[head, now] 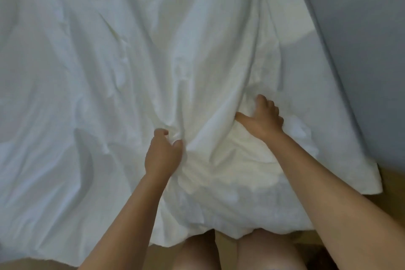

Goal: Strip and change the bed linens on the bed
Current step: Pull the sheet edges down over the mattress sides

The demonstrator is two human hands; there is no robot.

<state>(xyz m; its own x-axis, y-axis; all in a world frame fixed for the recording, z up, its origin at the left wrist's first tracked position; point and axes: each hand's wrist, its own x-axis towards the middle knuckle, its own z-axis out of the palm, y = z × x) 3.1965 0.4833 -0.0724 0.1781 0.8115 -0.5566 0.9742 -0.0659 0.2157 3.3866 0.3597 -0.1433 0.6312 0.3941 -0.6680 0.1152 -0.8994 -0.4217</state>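
Note:
A large white sheet (pixel 131 61) lies rumpled over the bed and fills most of the view, its near edge hanging down over my legs. My left hand (pixel 162 155) is closed on a bunched fold of the sheet near the middle. To the right, my right hand (pixel 262 119) grips another gathered fold, thumb out to the left and fingers curled into the cloth. Creases run from both hands up across the fabric. The mattress below is hidden.
A grey-blue wall (pixel 361 39) runs along the right side of the bed. A strip of wooden floor (pixel 392 182) shows at the lower right. My bare legs (pixel 197 252) stand at the bed's near edge.

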